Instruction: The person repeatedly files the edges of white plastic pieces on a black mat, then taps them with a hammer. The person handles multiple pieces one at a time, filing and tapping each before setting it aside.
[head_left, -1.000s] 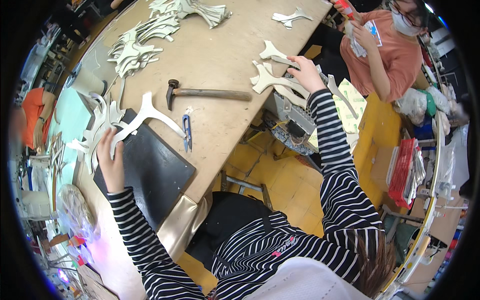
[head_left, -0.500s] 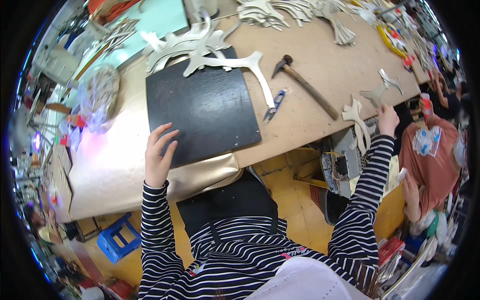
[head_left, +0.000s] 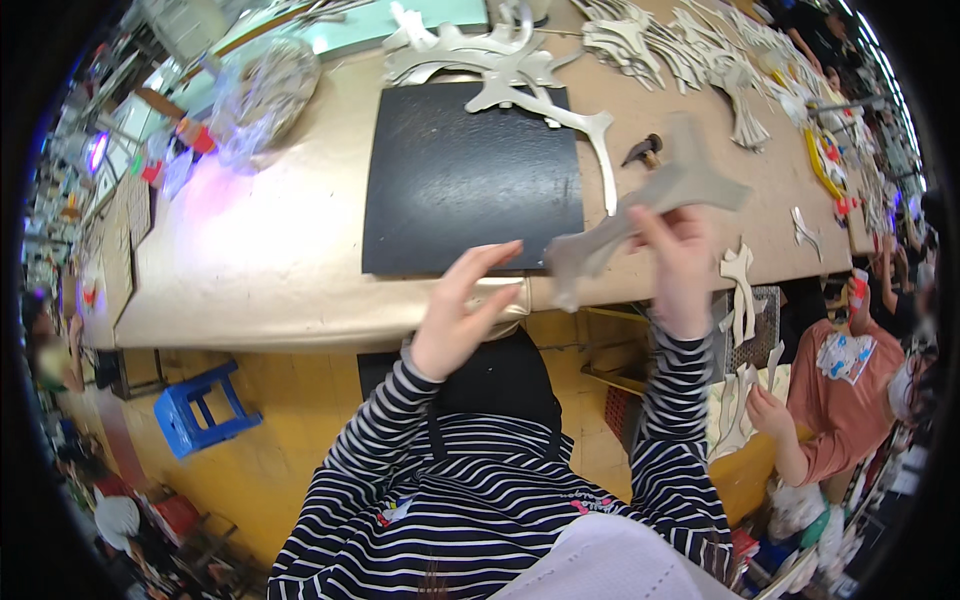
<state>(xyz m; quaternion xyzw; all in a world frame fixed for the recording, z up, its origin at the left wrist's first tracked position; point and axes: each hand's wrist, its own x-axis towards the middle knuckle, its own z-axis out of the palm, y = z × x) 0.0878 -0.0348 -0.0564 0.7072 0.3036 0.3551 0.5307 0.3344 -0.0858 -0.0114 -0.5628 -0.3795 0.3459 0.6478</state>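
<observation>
Left hand [head_left: 455, 318] hovers apparently empty, fingers parted, by the flat black square board [head_left: 470, 180]; rightward, a blurred pale-grey, branched flat piece [head_left: 672, 188] is pinched in the right hand [head_left: 685, 268]; swung low, it could catch the far-side dark-headed hammer [head_left: 641, 151].

One left hand [head_left: 462, 312], one right hand [head_left: 686, 270], one held pale piece [head_left: 690, 186], one black board [head_left: 470, 185], one hammer [head_left: 642, 150], one blue stool [head_left: 182, 412]; piled pieces [head_left: 622, 42] overlap beyond counting.
</observation>
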